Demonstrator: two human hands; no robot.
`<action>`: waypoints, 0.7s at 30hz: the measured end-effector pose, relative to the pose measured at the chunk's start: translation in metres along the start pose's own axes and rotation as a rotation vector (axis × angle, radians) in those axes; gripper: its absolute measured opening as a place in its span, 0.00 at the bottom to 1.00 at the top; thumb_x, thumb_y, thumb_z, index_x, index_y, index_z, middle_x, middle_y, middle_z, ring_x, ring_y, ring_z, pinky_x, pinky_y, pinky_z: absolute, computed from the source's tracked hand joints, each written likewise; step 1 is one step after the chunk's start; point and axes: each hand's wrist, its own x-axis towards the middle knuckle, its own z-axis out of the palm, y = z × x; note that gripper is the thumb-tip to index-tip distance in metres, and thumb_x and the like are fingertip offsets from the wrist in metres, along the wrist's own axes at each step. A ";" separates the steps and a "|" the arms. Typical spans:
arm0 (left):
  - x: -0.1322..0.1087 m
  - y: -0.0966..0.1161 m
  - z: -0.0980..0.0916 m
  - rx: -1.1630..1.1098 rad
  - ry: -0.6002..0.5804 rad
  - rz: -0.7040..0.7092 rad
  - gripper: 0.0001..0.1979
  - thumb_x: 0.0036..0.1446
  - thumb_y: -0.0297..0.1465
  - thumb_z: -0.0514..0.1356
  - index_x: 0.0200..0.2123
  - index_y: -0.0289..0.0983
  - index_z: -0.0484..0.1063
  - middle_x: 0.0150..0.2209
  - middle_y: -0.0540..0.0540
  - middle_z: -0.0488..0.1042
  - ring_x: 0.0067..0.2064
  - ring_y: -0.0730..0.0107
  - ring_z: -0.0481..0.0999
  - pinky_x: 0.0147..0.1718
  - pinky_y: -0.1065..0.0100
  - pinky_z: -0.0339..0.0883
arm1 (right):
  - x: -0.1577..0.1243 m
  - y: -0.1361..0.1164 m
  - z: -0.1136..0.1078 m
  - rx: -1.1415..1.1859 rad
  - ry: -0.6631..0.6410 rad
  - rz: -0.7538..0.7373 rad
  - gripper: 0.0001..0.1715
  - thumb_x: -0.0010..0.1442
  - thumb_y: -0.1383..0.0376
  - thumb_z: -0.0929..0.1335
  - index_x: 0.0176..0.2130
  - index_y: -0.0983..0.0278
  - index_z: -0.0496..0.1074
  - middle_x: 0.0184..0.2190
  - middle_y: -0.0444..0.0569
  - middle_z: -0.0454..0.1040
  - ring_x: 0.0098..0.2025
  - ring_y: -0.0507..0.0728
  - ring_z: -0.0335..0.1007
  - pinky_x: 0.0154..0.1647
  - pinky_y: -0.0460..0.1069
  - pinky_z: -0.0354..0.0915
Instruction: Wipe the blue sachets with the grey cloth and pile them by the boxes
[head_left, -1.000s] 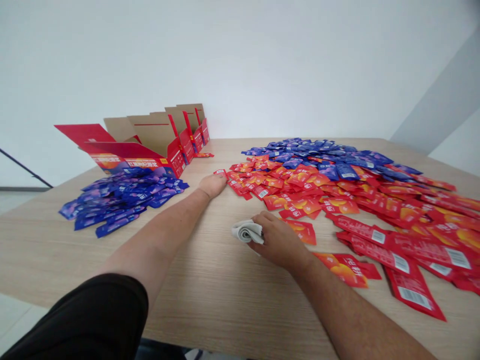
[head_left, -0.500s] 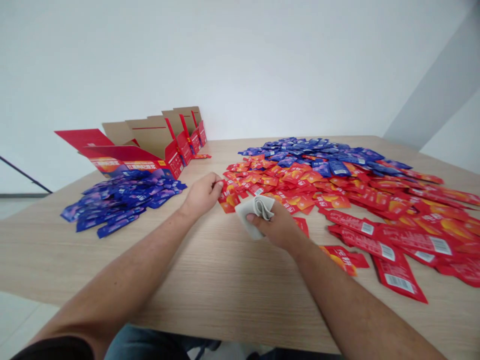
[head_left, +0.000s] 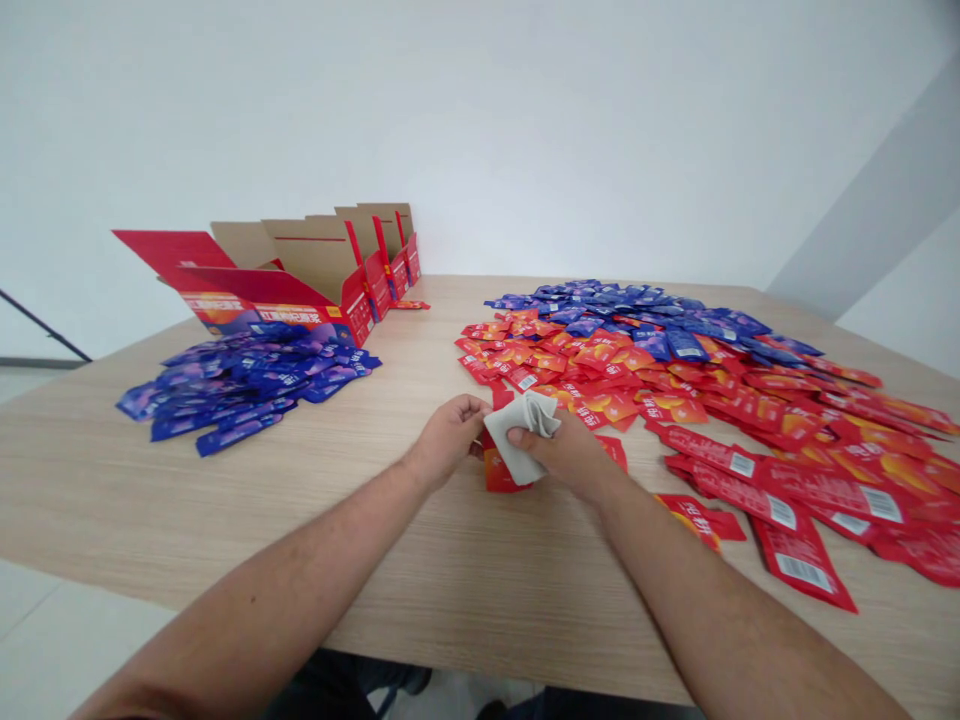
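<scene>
My left hand (head_left: 453,440) is closed on the edge of a red sachet (head_left: 504,474) with an orange print, held a little above the near part of the table. A folded pale grey cloth (head_left: 517,440) is gripped in my right hand (head_left: 566,450), thumb on top. The cloth lies against the front of the sachet and hides much of it. Just beyond both hands spreads a pile of red sachets (head_left: 592,365). Another red sachet (head_left: 613,452) is partly covered by my right hand.
Blue sachets (head_left: 255,380) are heaped on the left, before a row of open red cartons (head_left: 300,305). More blue sachets (head_left: 637,310) lie at the back right. Red sachets with barcodes (head_left: 802,570) reach the right side of the wooden table (head_left: 450,590).
My left hand has drawn the red sachet toward me and to the right, away from the pile. The cloth in my right hand now rests against that sachet.
</scene>
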 end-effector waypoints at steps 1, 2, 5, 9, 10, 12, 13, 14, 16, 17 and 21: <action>0.000 -0.004 0.001 -0.008 -0.016 -0.015 0.14 0.55 0.41 0.66 0.33 0.37 0.68 0.24 0.53 0.71 0.22 0.75 0.71 0.21 0.73 0.66 | 0.002 0.004 0.000 0.028 0.019 0.015 0.23 0.51 0.51 0.76 0.42 0.62 0.78 0.37 0.48 0.83 0.37 0.59 0.78 0.37 0.52 0.73; 0.000 -0.007 0.001 -0.007 -0.033 -0.025 0.14 0.55 0.40 0.66 0.33 0.37 0.68 0.23 0.53 0.71 0.22 0.75 0.71 0.21 0.72 0.66 | 0.004 0.008 0.000 0.051 0.036 0.025 0.25 0.51 0.49 0.76 0.43 0.62 0.78 0.38 0.49 0.83 0.38 0.60 0.79 0.37 0.52 0.74; 0.000 -0.011 0.003 -0.003 -0.059 -0.045 0.12 0.58 0.39 0.64 0.31 0.38 0.67 0.21 0.54 0.70 0.21 0.74 0.69 0.21 0.72 0.64 | 0.007 0.015 0.001 0.109 0.072 0.054 0.30 0.52 0.46 0.76 0.47 0.62 0.77 0.41 0.51 0.84 0.39 0.61 0.80 0.39 0.54 0.75; 0.000 -0.013 0.004 0.052 -0.054 -0.030 0.08 0.57 0.33 0.62 0.30 0.38 0.66 0.23 0.54 0.70 0.24 0.75 0.68 0.24 0.72 0.62 | 0.006 0.011 0.002 0.051 0.103 0.073 0.28 0.52 0.47 0.76 0.46 0.62 0.78 0.38 0.51 0.84 0.38 0.62 0.80 0.36 0.54 0.75; 0.000 -0.014 0.005 0.048 -0.058 -0.016 0.06 0.57 0.31 0.61 0.30 0.38 0.67 0.24 0.54 0.71 0.25 0.75 0.68 0.26 0.72 0.61 | 0.005 0.007 0.001 -0.016 0.121 0.059 0.26 0.53 0.48 0.75 0.45 0.62 0.78 0.38 0.51 0.84 0.37 0.62 0.80 0.36 0.54 0.74; -0.002 -0.015 0.007 -0.017 -0.078 -0.009 0.05 0.56 0.29 0.60 0.30 0.38 0.66 0.24 0.54 0.69 0.26 0.76 0.67 0.26 0.73 0.59 | 0.001 -0.001 -0.001 -0.212 0.181 -0.018 0.21 0.56 0.50 0.73 0.43 0.61 0.78 0.37 0.50 0.83 0.38 0.61 0.79 0.37 0.54 0.73; -0.003 -0.016 0.009 -0.069 -0.090 -0.017 0.05 0.55 0.28 0.60 0.30 0.38 0.65 0.24 0.54 0.68 0.26 0.76 0.66 0.26 0.73 0.58 | 0.000 -0.005 -0.003 -0.317 0.212 -0.069 0.18 0.57 0.52 0.72 0.43 0.60 0.78 0.38 0.50 0.83 0.38 0.60 0.78 0.38 0.53 0.72; -0.004 -0.016 0.010 -0.123 -0.101 -0.033 0.05 0.55 0.29 0.60 0.30 0.38 0.65 0.24 0.55 0.67 0.25 0.77 0.65 0.26 0.73 0.58 | -0.002 -0.008 -0.004 -0.412 0.219 -0.113 0.16 0.59 0.53 0.71 0.42 0.60 0.78 0.38 0.49 0.82 0.38 0.60 0.78 0.39 0.53 0.71; -0.005 -0.016 0.013 -0.210 -0.119 -0.070 0.07 0.54 0.29 0.61 0.29 0.39 0.63 0.23 0.55 0.66 0.24 0.77 0.64 0.25 0.73 0.57 | -0.006 -0.013 -0.006 -0.560 0.165 -0.171 0.14 0.61 0.54 0.69 0.41 0.59 0.77 0.37 0.49 0.81 0.38 0.59 0.77 0.38 0.52 0.69; -0.006 -0.015 0.014 -0.240 -0.131 -0.086 0.08 0.54 0.30 0.62 0.29 0.39 0.63 0.23 0.55 0.67 0.24 0.77 0.65 0.25 0.73 0.58 | -0.008 -0.014 -0.006 -0.613 0.125 -0.185 0.13 0.62 0.54 0.69 0.41 0.59 0.77 0.37 0.48 0.81 0.38 0.59 0.76 0.38 0.52 0.68; -0.006 -0.015 0.014 -0.300 -0.153 -0.140 0.09 0.52 0.30 0.63 0.29 0.38 0.64 0.25 0.53 0.71 0.27 0.74 0.71 0.28 0.72 0.63 | -0.010 -0.013 -0.003 -0.679 0.128 -0.197 0.12 0.64 0.55 0.67 0.39 0.59 0.75 0.35 0.48 0.79 0.37 0.58 0.75 0.37 0.51 0.66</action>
